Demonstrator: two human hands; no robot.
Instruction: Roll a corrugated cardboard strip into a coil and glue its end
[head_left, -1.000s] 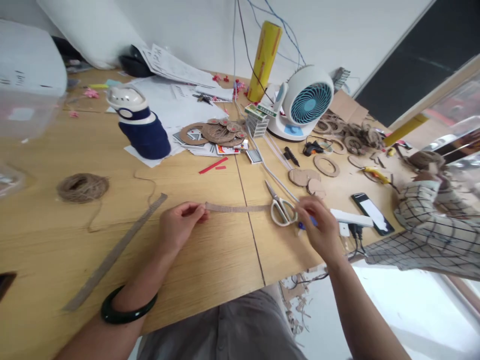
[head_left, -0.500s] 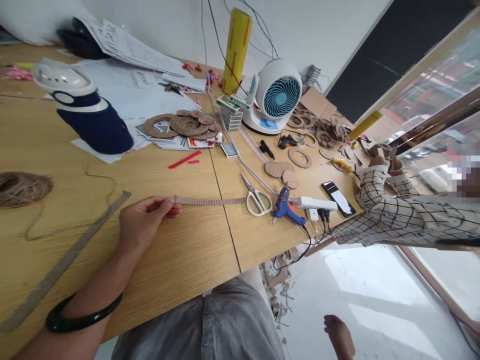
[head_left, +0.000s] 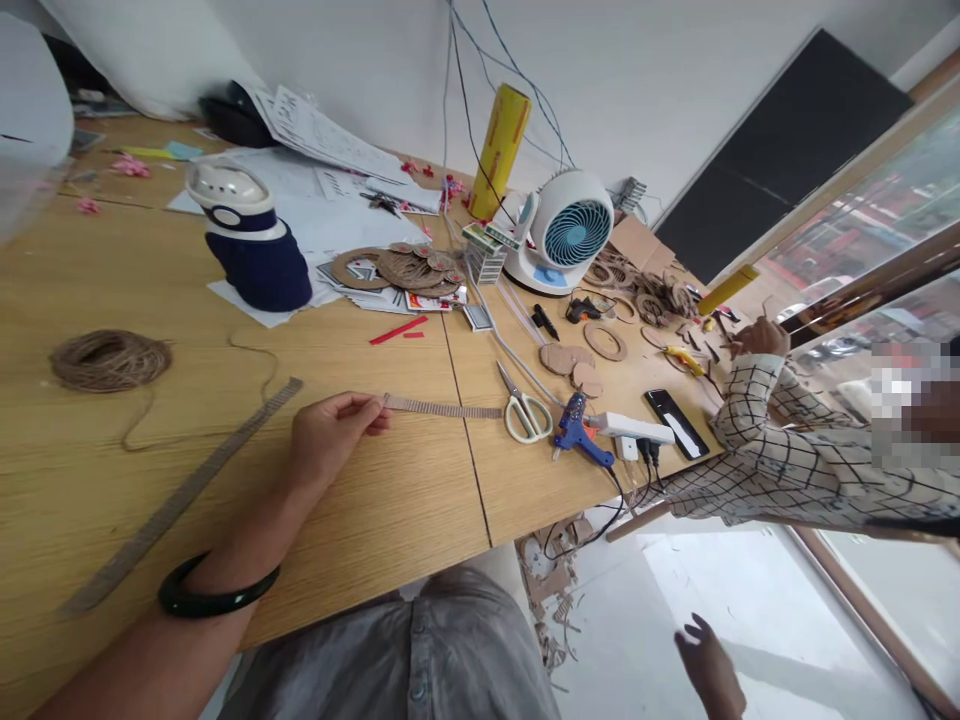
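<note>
Cardboard strip (head_left: pixel 442 408), narrow and ribbed, stretched over the table (head_left: pixel 390 500) toward three o'clock from the left hand (head_left: pixel 337 430), whose grip pinched its near end; scissors (head_left: pixel 514 403) lay beside its far end. The right hand (head_left: pixel 712 668), empty, fingers parted, hung off the table at four o'clock. Coarse twine (head_left: pixel 111 360) lay coiled between nine and ten. A blue-and-white bottle (head_left: pixel 259 265) stood at eleven, contents hidden.

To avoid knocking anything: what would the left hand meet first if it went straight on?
Beyond the cardboard strip it holds, the left hand would probably meet the scissors first; depth is unclear.
</note>
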